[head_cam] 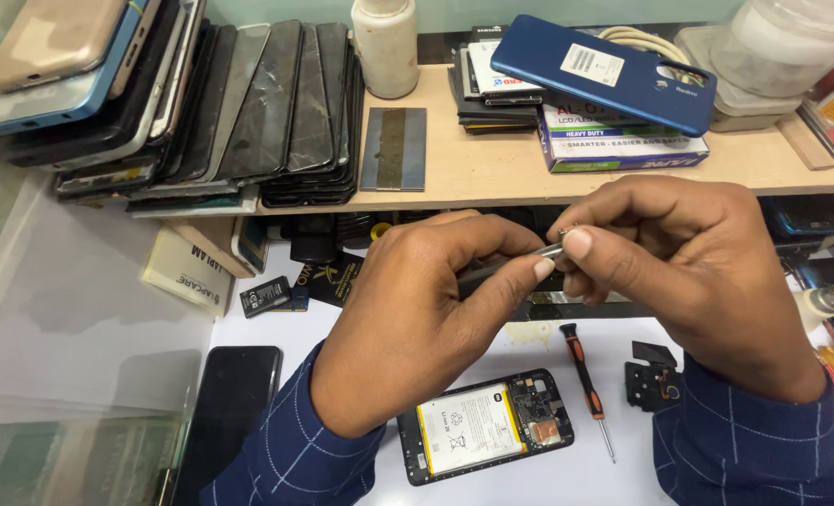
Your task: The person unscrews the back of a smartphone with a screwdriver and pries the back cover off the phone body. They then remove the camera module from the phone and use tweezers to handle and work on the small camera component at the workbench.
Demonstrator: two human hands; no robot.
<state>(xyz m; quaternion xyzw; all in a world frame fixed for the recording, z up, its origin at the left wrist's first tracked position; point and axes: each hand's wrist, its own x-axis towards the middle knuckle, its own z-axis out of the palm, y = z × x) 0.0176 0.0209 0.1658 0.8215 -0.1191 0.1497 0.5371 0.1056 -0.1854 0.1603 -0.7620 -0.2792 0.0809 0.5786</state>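
Head view, left hand (417,319) gripping tweezers (511,262), right hand (689,272) pinching tip

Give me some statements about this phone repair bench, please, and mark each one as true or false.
1. Both hands hold a thin metal tool above the table. True: the left hand and right hand meet on the metal tool.
2. The opened phone lies on the shelf. False: it lies on the white table, below the hands, with its battery showing.
3. A screwdriver with a black and orange handle lies beside the opened phone. True.
4. The blue back cover lies on the table. False: it rests on boxes on the wooden shelf.
5. A black phone lies face up at the left. True.
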